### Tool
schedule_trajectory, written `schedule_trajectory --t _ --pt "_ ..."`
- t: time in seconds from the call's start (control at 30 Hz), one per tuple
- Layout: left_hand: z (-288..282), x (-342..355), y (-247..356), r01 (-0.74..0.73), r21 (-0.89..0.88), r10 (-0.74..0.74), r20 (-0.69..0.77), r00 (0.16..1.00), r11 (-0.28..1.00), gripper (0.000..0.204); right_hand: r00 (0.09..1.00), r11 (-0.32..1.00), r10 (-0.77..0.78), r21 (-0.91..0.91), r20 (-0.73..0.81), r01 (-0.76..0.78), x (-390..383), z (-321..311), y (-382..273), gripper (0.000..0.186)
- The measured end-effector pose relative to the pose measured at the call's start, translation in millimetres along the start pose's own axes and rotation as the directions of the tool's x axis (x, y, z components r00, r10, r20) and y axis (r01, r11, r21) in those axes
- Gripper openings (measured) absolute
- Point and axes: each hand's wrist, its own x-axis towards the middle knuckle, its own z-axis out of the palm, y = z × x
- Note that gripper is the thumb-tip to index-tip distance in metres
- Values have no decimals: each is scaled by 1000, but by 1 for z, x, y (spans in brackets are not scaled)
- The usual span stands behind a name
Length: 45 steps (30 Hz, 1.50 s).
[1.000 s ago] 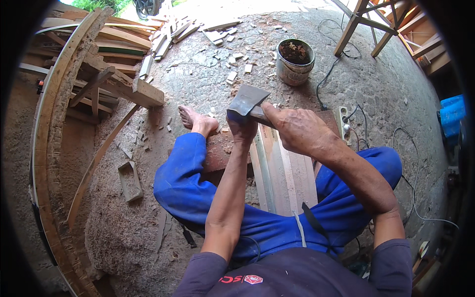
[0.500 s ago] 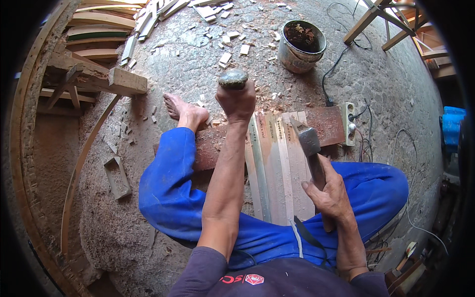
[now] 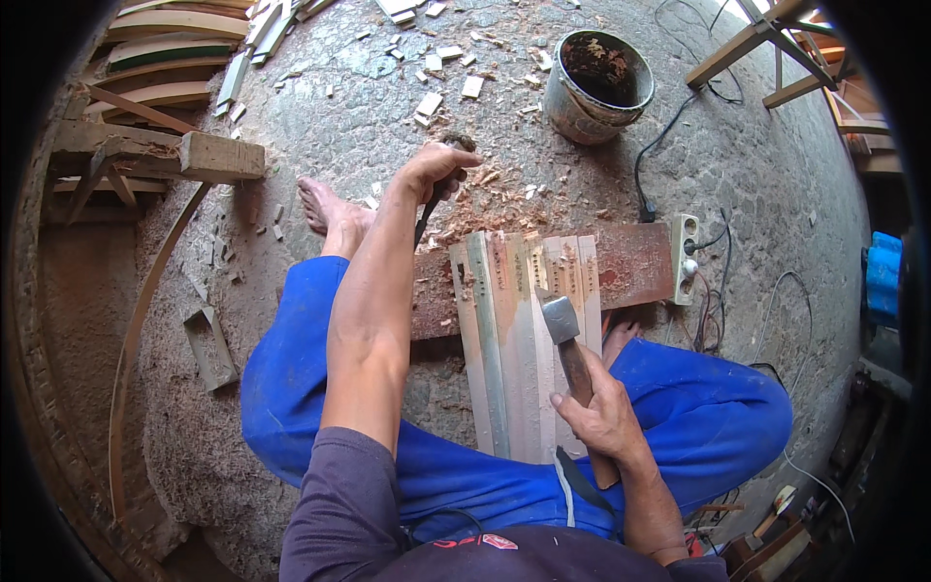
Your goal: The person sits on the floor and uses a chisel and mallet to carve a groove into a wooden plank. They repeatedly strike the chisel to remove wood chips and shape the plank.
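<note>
My left hand (image 3: pixel 436 173) is stretched out beyond the boards, closed around a chisel (image 3: pixel 458 142) with a battered round butt. Part of its dark shaft points down below the fist; its tip is hard to make out. In my right hand (image 3: pixel 603 417) is a hammer (image 3: pixel 560 320), gripped by its wooden handle with the metal head up, over the boards. Several long narrow wooden boards (image 3: pixel 524 359) lie side by side in front of me, with small dark slots near their far ends. They rest across a reddish-brown plank (image 3: pixel 635 260).
A dirty bucket (image 3: pixel 582 121) stands beyond the boards. Wood chips and offcuts (image 3: pixel 430 104) litter the floor. At the plank's right end sits a power strip (image 3: pixel 685 257) with trailing cables. A timber frame (image 3: pixel 223 157) stands at left, a wooden trestle (image 3: pixel 747 53) at far right.
My left hand has turned over and tilted the chisel, its butt swinging from upright toward the far side. My right hand with the hammer has moved left and slightly nearer me.
</note>
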Motion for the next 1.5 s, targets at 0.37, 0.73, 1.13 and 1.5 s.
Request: schedule_trajectory --t 0.37,0.73,1.13,1.5 --pt "25 -172 48 -752 -105 735 -165 658 651 44 993 994 102 36 60 -104 -1 8 -6 66" --pt "49 -147 6 -898 320 581 -809 -93 301 46 996 997 79 22 43 -80 -8 13 -2 67" --pt "47 -161 10 -906 -48 759 -529 379 420 21 999 1000 3 -22 41 -2 -7 20 6 67" --pt "41 -153 1 -907 -17 757 -544 361 421 14 998 999 32 -44 46 -30 -6 17 4 68"
